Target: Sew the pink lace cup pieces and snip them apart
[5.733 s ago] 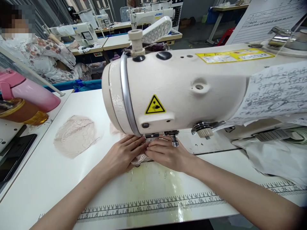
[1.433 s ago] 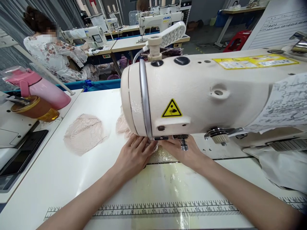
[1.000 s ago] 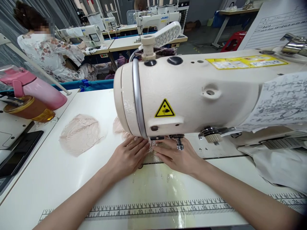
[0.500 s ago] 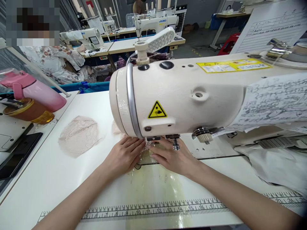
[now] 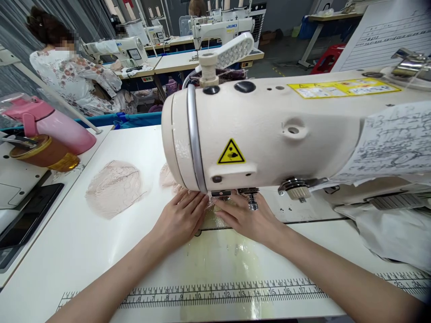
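A cream sewing machine (image 5: 262, 130) spans the view above both hands. My left hand (image 5: 183, 213) lies flat, its fingers stretched out on a pale pink lace fabric (image 5: 167, 177) left of the needle area. On the other side, my right hand (image 5: 249, 217) rests with fingers extended and slightly apart, their tips at the lace's edge. The machine head hides the needle, most of the lace and part of the right fingers. Another sheer pink fabric piece (image 5: 114, 190) lies spread on the white table (image 5: 158, 278) to the left.
A pink bottle (image 5: 63, 125), an amber jar (image 5: 45, 154) and a black phone (image 5: 28, 215) sit at the left. Handwritten paper (image 5: 397, 139) covers the machine's right side. White cloth (image 5: 387, 229) lies at the right. A co-worker (image 5: 74, 80) sits beyond, near other sewing machines.
The view has shifted slightly, so the machine appears a little further right. Both hands keep nearly the same place at the lace. The co-worker's head has turned.
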Tool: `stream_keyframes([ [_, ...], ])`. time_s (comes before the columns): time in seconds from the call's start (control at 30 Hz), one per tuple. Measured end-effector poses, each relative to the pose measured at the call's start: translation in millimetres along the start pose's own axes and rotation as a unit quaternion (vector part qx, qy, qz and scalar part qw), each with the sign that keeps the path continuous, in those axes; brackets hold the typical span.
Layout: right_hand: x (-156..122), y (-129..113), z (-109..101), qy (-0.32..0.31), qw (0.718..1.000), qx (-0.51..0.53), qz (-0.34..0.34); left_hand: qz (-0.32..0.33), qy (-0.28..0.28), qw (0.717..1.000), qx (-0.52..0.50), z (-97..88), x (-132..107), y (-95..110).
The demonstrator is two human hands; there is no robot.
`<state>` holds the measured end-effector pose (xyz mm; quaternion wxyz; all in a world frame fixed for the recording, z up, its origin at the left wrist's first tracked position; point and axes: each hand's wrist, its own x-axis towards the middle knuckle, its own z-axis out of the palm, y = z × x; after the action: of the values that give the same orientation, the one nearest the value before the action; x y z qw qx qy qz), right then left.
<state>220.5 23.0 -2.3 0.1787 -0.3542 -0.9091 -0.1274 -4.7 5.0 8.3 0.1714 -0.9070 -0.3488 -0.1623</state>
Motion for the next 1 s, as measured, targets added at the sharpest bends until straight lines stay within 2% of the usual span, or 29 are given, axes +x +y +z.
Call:
stream_keyframes([
  [0.17, -1, -1, 7, 0.025, 1.000, -0.014, 0.007, -0.017, 0.014, 0.999, 0.031, 1.4, 1, 7],
  [0.4, -1, -1, 7, 0.049, 0.999, -0.013, -0.007, -0.019, 0.002, 0.999, 0.050, -0.7, 2, 13],
  [0.7, -1, 2, 3, 0.000, 1.000, 0.003, -0.011, -0.038, 0.006, 0.998, 0.048, 0.9, 4, 15],
  [1.0, -3, 3, 5, -0.024, 1.000, 0.003, -0.013, -0.061, 0.010, 0.997, 0.049, 3.7, 6, 17],
])
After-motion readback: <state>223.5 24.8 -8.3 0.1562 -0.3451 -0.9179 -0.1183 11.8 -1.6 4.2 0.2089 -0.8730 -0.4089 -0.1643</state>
